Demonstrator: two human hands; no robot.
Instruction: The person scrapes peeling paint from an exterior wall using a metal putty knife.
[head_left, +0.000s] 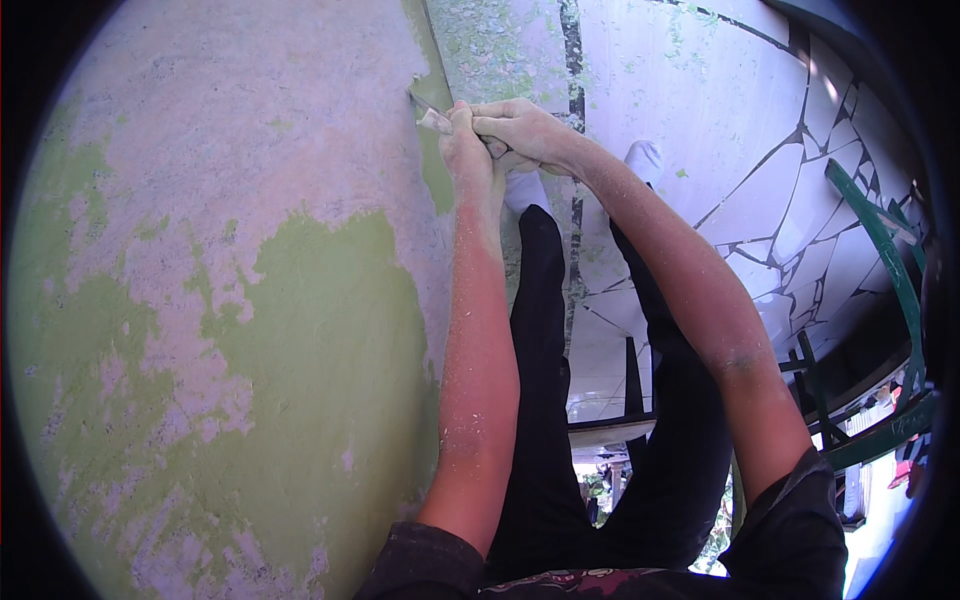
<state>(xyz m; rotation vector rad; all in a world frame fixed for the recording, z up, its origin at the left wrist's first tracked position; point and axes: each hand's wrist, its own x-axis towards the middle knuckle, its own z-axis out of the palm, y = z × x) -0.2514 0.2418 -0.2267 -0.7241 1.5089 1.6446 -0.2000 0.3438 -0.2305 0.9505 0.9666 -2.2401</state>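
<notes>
Both of my hands are closed around a scraper with a thin dark blade and a whitish handle point(436, 121). The left hand point(468, 150) wraps the handle near the blade, while my right hand point(525, 134) grips beside it, towards the handle's rear end. Fingers hide much of the tool. Its blade tip meets the wall point(330, 300) at a strip of green paint near the wall's right edge. Large areas of that wall are bare, pale pinkish plaster, with green paint left in ragged patches. Pale dust coats both hands and forearms.
Green paint flakes point(500, 50) lie scattered over the white tiled floor point(670, 90) along the wall. My feet in white socks point(643, 158) stand below my hands. At the right is a green metal frame point(880, 240), beside irregular broken-tile paving.
</notes>
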